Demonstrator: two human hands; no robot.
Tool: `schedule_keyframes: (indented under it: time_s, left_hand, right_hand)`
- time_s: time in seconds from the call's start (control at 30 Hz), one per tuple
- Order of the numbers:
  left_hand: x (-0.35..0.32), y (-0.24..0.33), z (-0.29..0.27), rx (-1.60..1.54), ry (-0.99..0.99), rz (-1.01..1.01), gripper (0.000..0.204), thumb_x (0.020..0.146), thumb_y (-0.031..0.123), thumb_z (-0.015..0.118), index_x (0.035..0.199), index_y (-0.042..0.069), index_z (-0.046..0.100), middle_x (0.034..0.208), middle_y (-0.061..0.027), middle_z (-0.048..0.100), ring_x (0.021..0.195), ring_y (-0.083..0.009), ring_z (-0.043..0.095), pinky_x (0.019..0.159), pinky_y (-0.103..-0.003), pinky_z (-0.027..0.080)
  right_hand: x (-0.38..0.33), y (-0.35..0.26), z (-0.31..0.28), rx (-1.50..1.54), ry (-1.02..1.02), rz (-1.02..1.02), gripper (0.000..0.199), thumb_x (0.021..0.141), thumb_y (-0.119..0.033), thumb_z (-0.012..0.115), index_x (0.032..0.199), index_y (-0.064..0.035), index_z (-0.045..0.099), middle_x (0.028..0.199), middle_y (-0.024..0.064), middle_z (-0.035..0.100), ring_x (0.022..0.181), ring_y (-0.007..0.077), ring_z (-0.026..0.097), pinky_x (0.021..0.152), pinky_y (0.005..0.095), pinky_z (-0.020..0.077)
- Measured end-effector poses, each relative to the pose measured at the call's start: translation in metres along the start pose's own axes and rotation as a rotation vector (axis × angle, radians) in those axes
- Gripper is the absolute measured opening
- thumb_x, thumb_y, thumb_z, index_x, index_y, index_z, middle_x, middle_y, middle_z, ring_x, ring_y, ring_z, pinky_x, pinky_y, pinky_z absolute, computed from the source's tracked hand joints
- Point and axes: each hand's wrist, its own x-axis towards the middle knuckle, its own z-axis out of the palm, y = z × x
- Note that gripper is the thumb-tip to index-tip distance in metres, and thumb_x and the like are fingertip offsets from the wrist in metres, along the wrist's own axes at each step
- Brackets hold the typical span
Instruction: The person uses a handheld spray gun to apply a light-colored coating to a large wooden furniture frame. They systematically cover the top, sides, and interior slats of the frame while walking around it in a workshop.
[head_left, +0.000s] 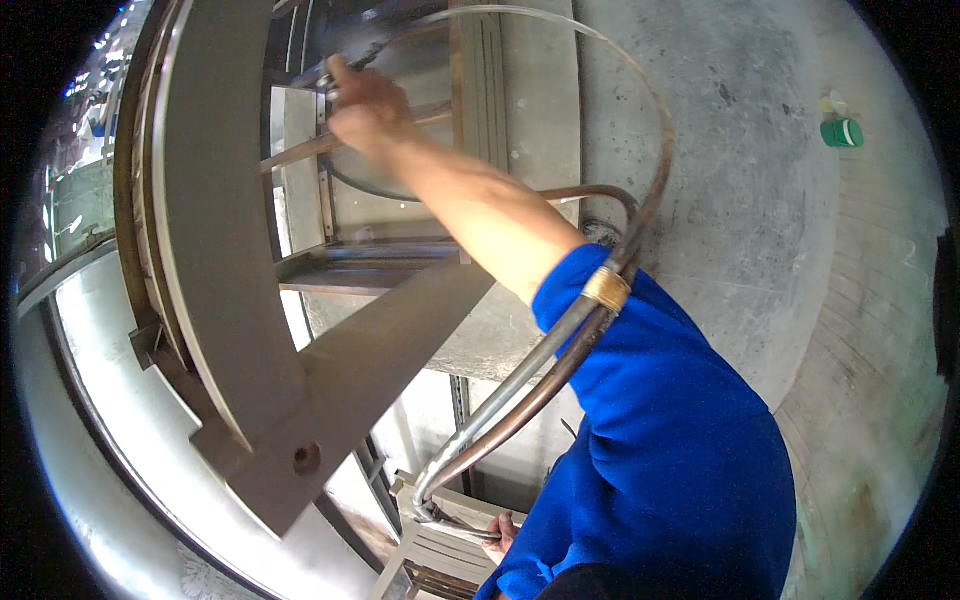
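Note:
My right hand (370, 108) is stretched out to the upper left, with its fingers closed round what looks like a spray gun (326, 84); motion smears its far end. Two hoses run back from it: a pale one (655, 95) arcs wide to the right, and a darker one (590, 191) passes behind my forearm. A tan tape wrap (607, 288) binds them together across my blue sleeve. Lower down, the hose pair (490, 425) bends near the bottom. There my left hand (503, 530), partly hidden by my clothing, is closed on the hose.
A large grey-brown metal frame (225, 220) stands close on the left, its crosspiece (385, 350) slanting below my arm. Behind it are more brown frame parts (370, 265). A small green container (842, 132) lies on the grey floor (720, 180) at the far right.

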Motion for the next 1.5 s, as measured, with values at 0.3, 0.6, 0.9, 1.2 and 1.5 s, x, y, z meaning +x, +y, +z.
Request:
schedule_keyframes:
  time_s: [0.3, 0.6, 0.9, 1.2, 1.5]
  left_hand:
    - [0.003, -0.069, -0.031, 0.2, 0.034, 0.054, 0.03, 0.097, 0.03, 0.073, 0.099, 0.0, 0.076, 0.063, -0.0006, 0.058, 0.056, -0.0094, 0.049, 0.052, -0.03, 0.039]
    - [-0.034, -0.136, -0.016, 0.184, 0.075, -0.079, 0.03, 0.095, 0.03, 0.075, 0.098, 0.0, 0.077, 0.065, -0.0015, 0.062, 0.059, -0.0104, 0.053, 0.054, -0.031, 0.042]
    - [-0.026, -0.18, -0.047, 0.168, 0.05, -0.1, 0.03, 0.093, 0.03, 0.077, 0.098, 0.001, 0.078, 0.067, -0.0024, 0.065, 0.061, -0.0115, 0.057, 0.057, -0.032, 0.046]
    - [-0.004, -0.217, -0.099, 0.183, 0.001, -0.04, 0.03, 0.091, 0.03, 0.079, 0.097, 0.001, 0.079, 0.069, -0.0033, 0.068, 0.063, -0.0125, 0.06, 0.06, -0.033, 0.049]
    - [0.049, -0.136, -0.121, 0.262, -0.102, 0.169, 0.028, 0.091, 0.026, 0.077, 0.096, -0.002, 0.076, 0.066, -0.0047, 0.064, 0.061, -0.0128, 0.058, 0.057, -0.034, 0.047]
  right_hand:
    - [-0.018, 0.024, -0.055, -0.051, 0.372, -0.039, 0.071, 0.083, -0.012, 0.07, 0.149, -0.0233, 0.046, 0.111, 0.0228, 0.064, 0.104, 0.0443, 0.067, 0.089, 0.0533, 0.0553]
    - [0.013, -0.007, -0.006, -0.055, 0.145, -0.317, 0.052, 0.093, -0.019, 0.055, 0.144, -0.0184, 0.057, 0.107, 0.0236, 0.07, 0.099, 0.0424, 0.07, 0.088, 0.0521, 0.0565]
    - [-0.055, -0.062, 0.034, -0.038, 0.011, -0.324, 0.061, 0.09, -0.014, 0.057, 0.151, -0.0203, 0.051, 0.107, 0.0187, 0.074, 0.101, 0.038, 0.071, 0.09, 0.0461, 0.0576]
    - [-0.134, -0.055, -0.019, -0.083, 0.299, -0.151, 0.066, 0.088, -0.016, 0.069, 0.151, -0.0175, 0.05, 0.104, 0.0261, 0.068, 0.102, 0.0447, 0.067, 0.088, 0.0528, 0.0561]
    - [-0.242, -0.025, -0.104, -0.002, 0.622, -0.235, 0.052, 0.096, -0.016, 0.068, 0.147, -0.0148, 0.055, 0.133, 0.0179, 0.068, 0.127, 0.0308, 0.064, 0.108, 0.0393, 0.0493]
